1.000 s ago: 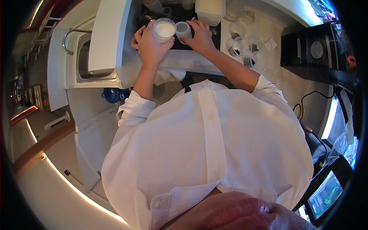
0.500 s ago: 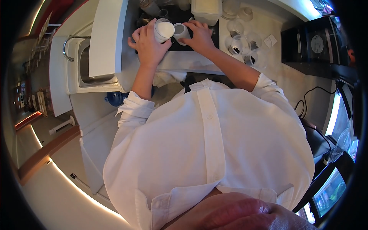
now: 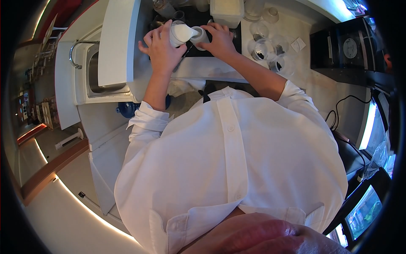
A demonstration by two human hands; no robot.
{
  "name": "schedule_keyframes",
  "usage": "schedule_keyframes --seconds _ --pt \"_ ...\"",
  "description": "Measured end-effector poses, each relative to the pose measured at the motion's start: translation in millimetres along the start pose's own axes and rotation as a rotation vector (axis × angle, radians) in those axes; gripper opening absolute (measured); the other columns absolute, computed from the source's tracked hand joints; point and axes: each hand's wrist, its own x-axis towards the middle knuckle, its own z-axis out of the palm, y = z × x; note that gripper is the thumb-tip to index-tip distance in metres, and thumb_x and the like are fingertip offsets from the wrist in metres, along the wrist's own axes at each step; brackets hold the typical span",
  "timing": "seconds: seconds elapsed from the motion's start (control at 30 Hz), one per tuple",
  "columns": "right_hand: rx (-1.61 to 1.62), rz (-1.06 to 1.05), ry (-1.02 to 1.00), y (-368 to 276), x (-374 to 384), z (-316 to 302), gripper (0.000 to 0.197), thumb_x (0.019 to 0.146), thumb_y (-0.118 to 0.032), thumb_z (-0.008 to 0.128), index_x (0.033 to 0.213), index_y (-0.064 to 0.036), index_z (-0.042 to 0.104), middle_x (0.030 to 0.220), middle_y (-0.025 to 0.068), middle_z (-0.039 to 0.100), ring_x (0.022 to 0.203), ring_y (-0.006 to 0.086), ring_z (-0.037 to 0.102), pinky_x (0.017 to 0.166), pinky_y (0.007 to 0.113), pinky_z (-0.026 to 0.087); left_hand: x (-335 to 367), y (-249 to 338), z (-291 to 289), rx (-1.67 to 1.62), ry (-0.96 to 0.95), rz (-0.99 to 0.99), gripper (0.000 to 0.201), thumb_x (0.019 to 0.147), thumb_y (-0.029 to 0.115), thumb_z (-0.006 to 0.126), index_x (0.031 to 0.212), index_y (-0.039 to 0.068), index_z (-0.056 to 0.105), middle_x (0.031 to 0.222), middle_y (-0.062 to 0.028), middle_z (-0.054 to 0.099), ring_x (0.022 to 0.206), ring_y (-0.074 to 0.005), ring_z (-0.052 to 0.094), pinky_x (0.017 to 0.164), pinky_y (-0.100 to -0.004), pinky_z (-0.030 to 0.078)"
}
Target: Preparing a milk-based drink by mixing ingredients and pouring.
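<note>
My left hand (image 3: pixel 162 51) is wrapped round a clear cup (image 3: pixel 173 39) tilted to the right. White liquid (image 3: pixel 183 32) fills its mouth and runs over the rim toward a second cup. That smaller, whitish cup (image 3: pixel 199 39) is gripped between the thumb and fingers of my right hand (image 3: pixel 220 41), close beside the first. Both cups are over a black mat (image 3: pixel 195 16) on the counter. How much liquid is inside the smaller cup cannot be made out.
A square white tub (image 3: pixel 227 17) stands behind my right hand. Several clear cups, some with dark bits inside, including one cup (image 3: pixel 263 50), sit to the right. A black appliance (image 3: pixel 344 50) is farther right; a metal sink (image 3: pixel 94 70) lies left, past a white panel (image 3: pixel 117 42).
The left cup has tipped farther right, and its white liquid now reaches over the rim into the smaller cup. My right hand has hardly moved.
</note>
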Motion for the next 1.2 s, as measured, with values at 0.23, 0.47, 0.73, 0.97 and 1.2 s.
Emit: schedule_keyframes --seconds 0.23,0.47,0.73,0.97,1.2 --pt "-0.002 0.009 -0.006 -1.5 -0.5 -1.7 0.079 0.077 -0.051 0.096 0.147 -0.0233 0.072 0.156 0.0078 0.061 0.147 0.0351 0.048 0.121 0.057 0.036 2.9 -1.0 -2.9 0.021 0.014 0.014 0.099 0.067 0.034 0.097 0.158 0.035 0.058 0.141 0.0011 0.064 0.142 -0.0313 0.048 0.121 -0.0752 0.021" --pt "0.000 0.016 -0.015 -3.8 -0.7 -3.3 0.080 0.077 -0.052 0.097 0.148 -0.0238 0.072 0.155 0.0075 0.062 0.147 0.0347 0.049 0.120 0.056 0.037 3.4 -1.7 -8.8 0.040 0.018 0.020 0.099 0.068 0.033 0.097 0.159 0.035 0.058 0.142 0.0017 0.064 0.142 -0.0309 0.048 0.121 -0.0752 0.019" --pt "0.002 0.015 -0.011 -1.0 -2.9 -2.5 0.080 0.078 -0.053 0.096 0.149 -0.0242 0.071 0.153 0.0073 0.062 0.147 0.0345 0.049 0.120 0.056 0.037 3.5 1.3 -13.2 0.049 0.028 0.025 0.098 0.069 0.032 0.097 0.158 0.037 0.058 0.143 0.0016 0.063 0.142 -0.0315 0.047 0.121 -0.0747 0.020" --pt "0.001 0.013 -0.015 -0.4 -3.3 -2.8 0.079 0.079 -0.051 0.095 0.150 -0.0251 0.070 0.152 0.0078 0.062 0.146 0.0350 0.049 0.119 0.056 0.037 4.5 1.1 -17.3 0.061 0.036 0.036 0.098 0.068 0.030 0.098 0.157 0.037 0.058 0.145 0.0026 0.062 0.142 -0.0301 0.048 0.121 -0.0751 0.020" --pt "-0.006 0.028 -0.042 0.6 -3.1 -2.6 0.081 0.080 -0.048 0.094 0.153 -0.0241 0.069 0.153 0.0093 0.062 0.146 0.0356 0.049 0.122 0.058 0.036 5.6 1.9 -20.8 0.065 0.032 0.035 0.096 0.069 0.030 0.097 0.156 0.037 0.059 0.146 0.0034 0.062 0.143 -0.0295 0.048 0.120 -0.0766 0.020"
